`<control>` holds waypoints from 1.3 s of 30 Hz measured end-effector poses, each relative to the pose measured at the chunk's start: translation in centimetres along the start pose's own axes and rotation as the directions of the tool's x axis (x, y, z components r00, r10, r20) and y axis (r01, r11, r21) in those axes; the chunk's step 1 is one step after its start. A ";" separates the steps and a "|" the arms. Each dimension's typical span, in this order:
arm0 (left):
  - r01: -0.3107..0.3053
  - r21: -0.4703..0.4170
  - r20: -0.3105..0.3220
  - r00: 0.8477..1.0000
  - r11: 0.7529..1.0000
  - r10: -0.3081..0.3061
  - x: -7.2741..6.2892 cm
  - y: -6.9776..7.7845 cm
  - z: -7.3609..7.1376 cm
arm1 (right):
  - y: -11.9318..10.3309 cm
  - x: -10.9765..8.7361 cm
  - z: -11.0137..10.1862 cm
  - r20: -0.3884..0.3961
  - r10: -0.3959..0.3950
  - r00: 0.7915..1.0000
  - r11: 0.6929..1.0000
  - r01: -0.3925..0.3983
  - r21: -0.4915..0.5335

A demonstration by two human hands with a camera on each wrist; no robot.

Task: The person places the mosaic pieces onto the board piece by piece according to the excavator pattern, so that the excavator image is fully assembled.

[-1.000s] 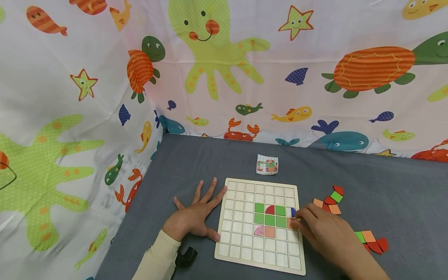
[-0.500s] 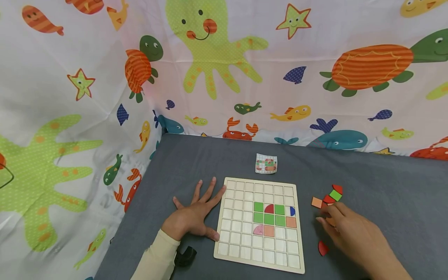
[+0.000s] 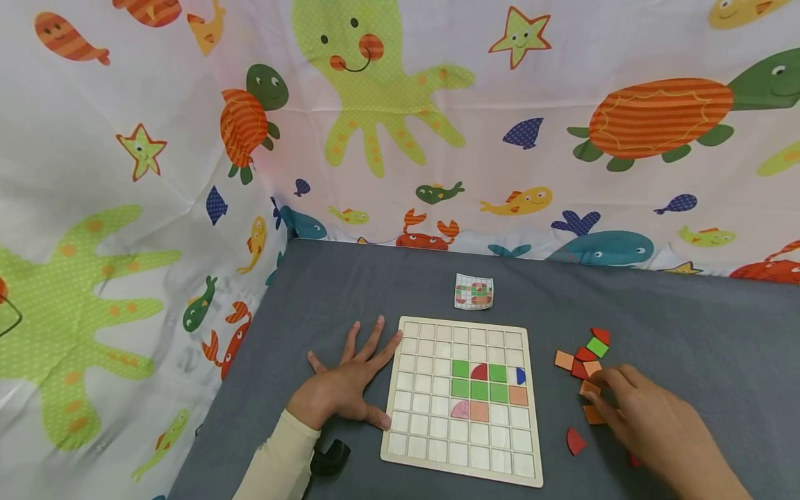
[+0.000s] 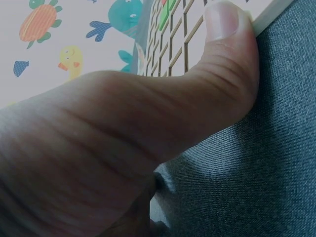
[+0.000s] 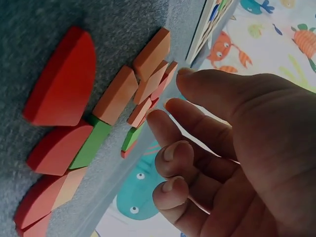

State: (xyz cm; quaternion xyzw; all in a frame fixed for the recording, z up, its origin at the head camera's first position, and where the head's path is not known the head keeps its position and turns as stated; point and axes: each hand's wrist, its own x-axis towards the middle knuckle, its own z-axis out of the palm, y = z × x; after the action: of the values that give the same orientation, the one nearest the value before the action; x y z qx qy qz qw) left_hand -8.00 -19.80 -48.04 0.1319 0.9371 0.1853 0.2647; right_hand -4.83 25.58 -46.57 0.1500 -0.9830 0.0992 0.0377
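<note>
Loose coloured tiles (image 3: 580, 369) lie right of the frame's centre, where we see red, green and orange pieces in a rough chain. Our right hand (image 3: 650, 410) is over the near end of that chain, its fingers loosely bent; the right wrist view shows thumb and forefinger apart with nothing between them. Whether a fingertip touches a tile we cannot tell. One red quarter-round tile (image 3: 576, 442) lies apart at the lower right, left of our wrist.

Low in the middle of the frame we have a pale gridded board (image 3: 439, 429). Our left hand (image 3: 337, 392) lies with fingers spread wide at its left edge, the thumb resting on the rim. Right of the board's middle sit five green squares (image 3: 479, 392), a red quarter-round (image 3: 479, 373), a blue half-round (image 3: 521, 376), two orange squares (image 3: 479, 411) and a pink quarter-round (image 3: 460, 410).

Above the board we see a small printed card (image 3: 473, 292) on the grey cloth (image 3: 337, 285); a sea-animal curtain (image 3: 450, 42) fills the upper frame.
</note>
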 end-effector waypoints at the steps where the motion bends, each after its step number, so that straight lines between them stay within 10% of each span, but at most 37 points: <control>1: 0.001 0.001 0.000 1.000 1.000 -0.001 0.0 0.0 0.0 | 0.1 0.0 0.0 0.014 0.009 1.000 1.000 -0.009 -0.001; 13: -0.018 0.005 -0.017 1.000 1.000 0.018 0.4 -0.8 0.7 | 0.7 0.2 0.3 0.151 0.058 0.987 0.998 -0.055 -0.023; 39: -0.033 0.016 -0.032 0.999 0.999 0.034 0.0 -0.5 0.4 | -0.7 0.8 0.8 0.094 -0.049 0.994 0.999 0.048 0.011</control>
State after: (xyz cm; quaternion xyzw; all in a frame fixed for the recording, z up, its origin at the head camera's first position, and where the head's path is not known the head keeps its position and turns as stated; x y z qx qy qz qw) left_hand -7.90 -20.09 -48.54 0.1466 0.9403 0.1846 0.2456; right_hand -5.44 24.56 -47.14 0.1784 -0.9793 0.0953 -0.0068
